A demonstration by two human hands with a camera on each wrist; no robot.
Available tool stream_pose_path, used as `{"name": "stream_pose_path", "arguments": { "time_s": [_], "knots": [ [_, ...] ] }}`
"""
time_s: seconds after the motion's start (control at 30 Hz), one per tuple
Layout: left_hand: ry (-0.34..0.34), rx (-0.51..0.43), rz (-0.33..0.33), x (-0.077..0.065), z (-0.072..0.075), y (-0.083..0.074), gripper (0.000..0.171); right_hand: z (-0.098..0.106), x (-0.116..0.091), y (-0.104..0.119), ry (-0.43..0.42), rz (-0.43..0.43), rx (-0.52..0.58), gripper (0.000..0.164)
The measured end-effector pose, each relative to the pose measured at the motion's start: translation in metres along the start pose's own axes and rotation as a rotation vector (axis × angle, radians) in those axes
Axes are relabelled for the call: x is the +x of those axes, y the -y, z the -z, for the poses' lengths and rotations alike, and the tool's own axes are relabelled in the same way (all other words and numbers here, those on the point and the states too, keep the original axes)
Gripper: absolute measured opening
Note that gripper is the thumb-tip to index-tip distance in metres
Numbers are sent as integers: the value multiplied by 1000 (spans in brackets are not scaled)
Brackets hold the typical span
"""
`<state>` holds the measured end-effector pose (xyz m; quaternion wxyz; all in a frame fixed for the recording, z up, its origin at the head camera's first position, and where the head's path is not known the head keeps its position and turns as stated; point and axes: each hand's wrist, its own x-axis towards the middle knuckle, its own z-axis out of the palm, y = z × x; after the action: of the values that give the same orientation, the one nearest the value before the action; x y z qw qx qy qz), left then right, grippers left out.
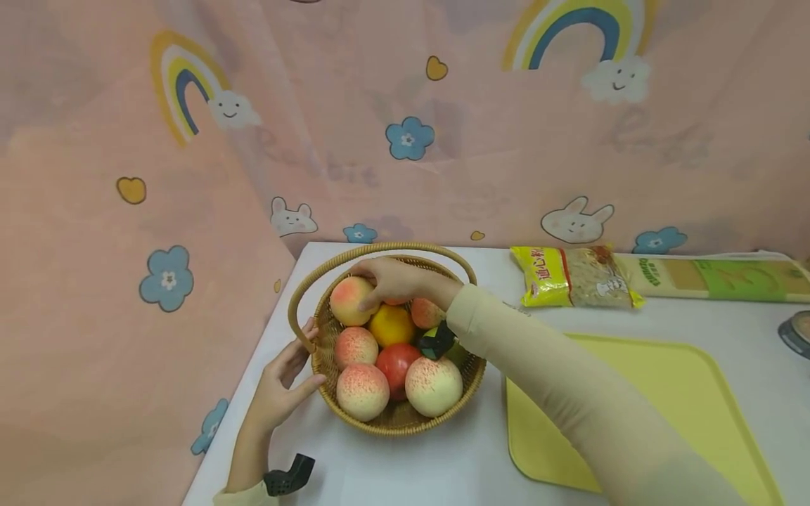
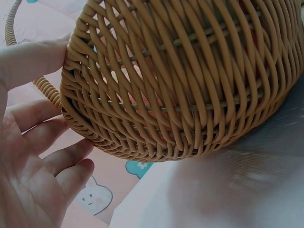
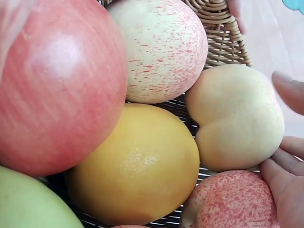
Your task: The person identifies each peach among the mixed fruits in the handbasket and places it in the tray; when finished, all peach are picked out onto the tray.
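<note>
A wicker basket (image 1: 395, 429) with an arched handle (image 1: 380, 247) stands on the white table, filled with fruit. My right hand (image 1: 400, 280) reaches into it and grips a pale peach (image 1: 348, 301) at the far left. In the right wrist view, fingers (image 3: 285, 185) press that peach's side, while the thumb's contact is unclear. My left hand (image 1: 278, 393) holds the basket's left side near the handle's foot, thumb at the rim. Around the gripped peach lie an orange (image 1: 391, 326), a red apple (image 1: 396, 365) and several speckled peaches (image 1: 363, 391). A green fruit (image 3: 28, 204) is partly hidden.
A yellow tray (image 1: 658, 358) lies right of the basket, partly under my right sleeve. Behind it are a yellow-ended food bag (image 1: 572, 276) and a long green-and-beige packet (image 1: 728, 278). A round dark-rimmed object (image 1: 799, 332) sits at the right edge. A pink patterned cloth (image 1: 354, 140) hangs behind.
</note>
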<state>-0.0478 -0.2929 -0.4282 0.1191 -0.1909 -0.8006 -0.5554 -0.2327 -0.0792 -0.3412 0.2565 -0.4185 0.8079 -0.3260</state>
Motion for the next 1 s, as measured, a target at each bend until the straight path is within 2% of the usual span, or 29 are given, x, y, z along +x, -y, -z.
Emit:
{"name": "stream_pose_path", "arguments": {
  "time_s": [0.17, 0.37, 0.67, 1.0],
  "knots": [
    [6, 5, 8, 0, -1, -1, 68, -3, 1, -1, -21, -10, -95, 68],
    [2, 2, 20, 0, -1, -5, 69, -5, 0, 1, -39, -9, -132, 64],
    [-4, 14, 23, 0, -1, -5, 69, -7, 4, 3, -78, 10, -242, 62],
    [-4, 12, 34, -1, -2, -6, 69, -8, 6, 5, -110, -65, -242, 62]
  ]
}}
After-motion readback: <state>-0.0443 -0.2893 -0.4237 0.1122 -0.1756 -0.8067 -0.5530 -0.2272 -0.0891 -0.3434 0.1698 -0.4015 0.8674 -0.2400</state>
